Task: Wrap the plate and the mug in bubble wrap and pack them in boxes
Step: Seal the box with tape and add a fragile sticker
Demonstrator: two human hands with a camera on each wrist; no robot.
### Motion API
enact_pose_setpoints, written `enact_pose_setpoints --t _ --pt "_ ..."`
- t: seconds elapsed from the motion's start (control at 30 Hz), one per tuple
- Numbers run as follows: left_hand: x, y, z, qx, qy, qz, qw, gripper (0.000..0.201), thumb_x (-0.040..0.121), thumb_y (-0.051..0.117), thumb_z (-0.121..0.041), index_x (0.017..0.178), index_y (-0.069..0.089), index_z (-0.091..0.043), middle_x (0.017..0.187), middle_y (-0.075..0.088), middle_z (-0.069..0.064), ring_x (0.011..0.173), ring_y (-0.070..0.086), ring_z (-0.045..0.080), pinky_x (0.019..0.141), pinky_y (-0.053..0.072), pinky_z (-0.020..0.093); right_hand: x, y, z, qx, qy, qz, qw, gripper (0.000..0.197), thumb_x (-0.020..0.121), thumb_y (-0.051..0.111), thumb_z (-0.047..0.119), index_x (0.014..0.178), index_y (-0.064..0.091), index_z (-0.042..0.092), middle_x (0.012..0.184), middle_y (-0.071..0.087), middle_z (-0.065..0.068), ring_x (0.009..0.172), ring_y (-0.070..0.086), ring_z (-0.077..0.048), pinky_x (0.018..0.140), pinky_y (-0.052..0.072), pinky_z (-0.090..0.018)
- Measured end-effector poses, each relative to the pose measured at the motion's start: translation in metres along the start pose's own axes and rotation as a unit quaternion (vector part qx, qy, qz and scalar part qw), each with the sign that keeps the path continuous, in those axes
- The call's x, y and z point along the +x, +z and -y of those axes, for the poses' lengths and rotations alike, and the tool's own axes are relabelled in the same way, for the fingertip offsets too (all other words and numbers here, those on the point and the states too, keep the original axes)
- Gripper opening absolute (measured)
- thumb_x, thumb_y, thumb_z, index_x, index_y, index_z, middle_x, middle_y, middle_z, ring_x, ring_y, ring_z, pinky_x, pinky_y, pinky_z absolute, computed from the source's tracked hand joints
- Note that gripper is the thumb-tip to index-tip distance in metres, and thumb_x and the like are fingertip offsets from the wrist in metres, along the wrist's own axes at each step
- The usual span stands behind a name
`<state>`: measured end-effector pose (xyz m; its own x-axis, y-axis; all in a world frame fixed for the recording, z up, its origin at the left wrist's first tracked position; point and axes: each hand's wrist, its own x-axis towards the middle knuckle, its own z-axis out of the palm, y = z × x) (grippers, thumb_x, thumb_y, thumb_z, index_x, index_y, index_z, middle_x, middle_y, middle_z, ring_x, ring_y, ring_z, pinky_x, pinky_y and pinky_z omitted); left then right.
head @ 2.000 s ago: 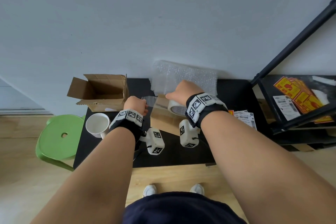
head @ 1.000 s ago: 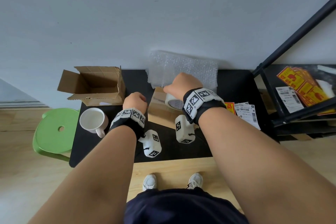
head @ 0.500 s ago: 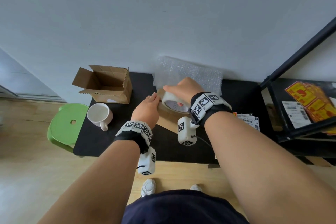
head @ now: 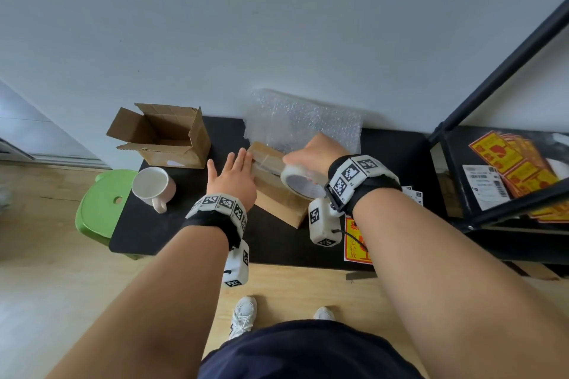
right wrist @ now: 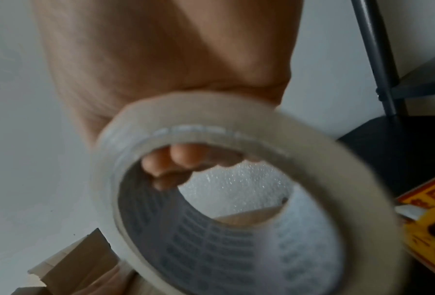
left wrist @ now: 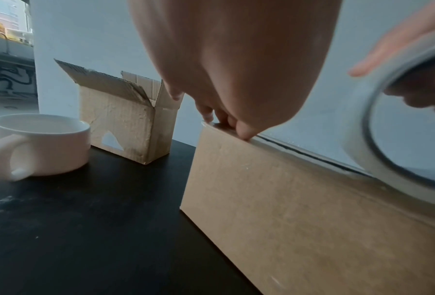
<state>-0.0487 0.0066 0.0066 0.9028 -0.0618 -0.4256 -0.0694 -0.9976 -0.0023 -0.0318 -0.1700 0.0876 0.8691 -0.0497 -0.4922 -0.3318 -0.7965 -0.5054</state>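
Hands tape closed box [head: 278, 191] — mug [head: 153, 186] aside.

White mug [head: 153, 186], brown cardboard boxes [head: 166, 138], black table [head: 184, 234], green stool [head: 98, 206], whitish tape roll [head: 303, 183], yellow-red labels [head: 505, 157], possibly stickers.

My right hand [right wrist: 165, 65] is gripping a roll of tape [right wrist: 236, 199], with my fingers [right wrist: 186, 157] curling through its hole and pressing on the inner rim. Through the hole, bubble wrap [right wrist: 236, 183] and a strip of brown cardboard [right wrist: 249, 216] are showing, and more of the cardboard box [right wrist: 69, 265] is sitting at the lower left. A yellow and red label [right wrist: 433, 219] is lying at the right edge, below a dark metal post [right wrist: 375, 59].
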Motion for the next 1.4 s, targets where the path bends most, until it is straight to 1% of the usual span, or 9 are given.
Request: enact_pose_setpoints --t 0.27,0.37,0.47,0.57,0.67,0.77,0.97,1.13,1.4 --pt "-0.002 -0.006 -0.013 -0.024 -0.021 -0.012 0.999 0.065 0.098 0.025 -0.012 0.153 -0.009 -0.012 0.161 -0.013 0.003 0.149 -0.009 0.021 0.120 0.000 0.051 -0.004 0.001 -0.009 -0.115 0.027 -0.013 0.993 0.022 0.074 0.068 0.036 0.074 0.061 0.015 0.072 0.066 -0.003 0.064 0.063 -0.021 0.058 0.048 -0.026" --pt "-0.005 -0.006 -0.020 -0.051 0.018 -0.075 0.996 0.073 0.093 0.034 -0.001 0.153 -0.007 -0.009 0.162 -0.009 0.007 0.149 -0.005 0.023 0.122 0.004 0.043 -0.004 0.001 -0.010 -0.118 0.025 -0.021 0.993 0.021 0.074 0.067 0.035 0.073 0.061 0.015 0.072 0.064 -0.004 0.064 0.061 -0.021 0.056 0.045 -0.026" --pt "-0.004 -0.001 -0.026 -0.121 0.056 -0.045 0.990 0.078 0.090 0.034 0.006 0.153 -0.007 -0.014 0.162 -0.009 0.002 0.149 -0.008 0.017 0.122 0.004 0.038 -0.004 -0.001 -0.012 -0.109 0.027 -0.008 0.994 0.029 0.075 0.072 0.039 0.074 0.057 0.014 0.074 0.062 -0.003 0.069 0.061 -0.021 0.060 0.046 -0.028" --pt "0.003 0.002 -0.024 -0.140 0.055 0.001 0.989 0.075 0.092 0.032 0.003 0.153 -0.007 -0.015 0.161 -0.013 0.001 0.148 -0.013 0.017 0.122 0.001 0.038 -0.003 -0.004 -0.019 -0.037 0.029 0.034 0.998 0.041 0.076 0.073 0.051 0.084 0.059 0.013 0.075 0.064 -0.004 0.074 0.066 -0.026 0.069 0.055 -0.034" --pt "0.006 0.001 -0.022 -0.153 0.050 0.021 0.987 0.068 0.097 0.030 -0.005 0.154 -0.006 -0.016 0.161 -0.014 0.000 0.147 -0.015 0.016 0.121 -0.003 0.035 -0.007 -0.009 -0.030 0.066 0.045 0.056 0.995 0.048 0.077 0.072 0.053 0.093 0.064 0.008 0.073 0.068 -0.009 0.055 0.062 -0.022 0.053 0.052 -0.028" --pt "0.003 -0.001 -0.027 -0.168 0.046 0.015 0.985 0.064 0.099 0.028 -0.016 0.154 -0.005 -0.016 0.161 -0.014 -0.001 0.147 -0.015 0.015 0.121 -0.006 0.033 -0.011 -0.016 -0.039 0.113 0.059 0.060 0.990 0.045 0.080 0.070 0.048 0.096 0.063 0.007 0.074 0.065 -0.011 0.053 0.058 -0.020 0.046 0.046 -0.023" --pt "-0.002 -0.001 -0.023 -0.169 0.045 0.014 0.985 0.072 0.097 0.037 -0.030 0.154 -0.005 -0.018 0.161 -0.014 -0.002 0.147 -0.014 0.013 0.119 -0.006 0.031 -0.012 -0.018 -0.046 0.017 0.035 0.056 0.998 0.031 0.076 0.068 0.038 0.086 0.063 0.008 0.068 0.065 -0.008 0.060 0.062 -0.023 0.057 0.049 -0.027" --pt "-0.001 0.003 -0.027 -0.153 0.041 0.008 0.987 0.070 0.098 0.033 -0.031 0.154 -0.007 -0.016 0.161 -0.016 0.000 0.147 -0.015 0.013 0.120 -0.008 0.030 -0.012 -0.002 -0.073 -0.056 0.042 0.053 0.996 0.033 0.074 0.067 0.045 0.080 0.065 0.012 0.075 0.069 -0.005 0.071 0.069 -0.024 0.066 0.055 -0.032" --pt "-0.003 0.008 -0.030 -0.133 0.038 0.006 0.990 0.068 0.100 0.028 -0.033 0.153 -0.010 -0.016 0.160 -0.019 -0.001 0.146 -0.019 0.012 0.119 -0.011 0.030 0.000 0.024 -0.094 -0.096 0.042 0.023 0.994 0.044 0.080 0.061 0.056 0.072 0.056 0.014 0.072 0.062 -0.005 0.064 0.060 -0.021 0.054 0.043 -0.027"
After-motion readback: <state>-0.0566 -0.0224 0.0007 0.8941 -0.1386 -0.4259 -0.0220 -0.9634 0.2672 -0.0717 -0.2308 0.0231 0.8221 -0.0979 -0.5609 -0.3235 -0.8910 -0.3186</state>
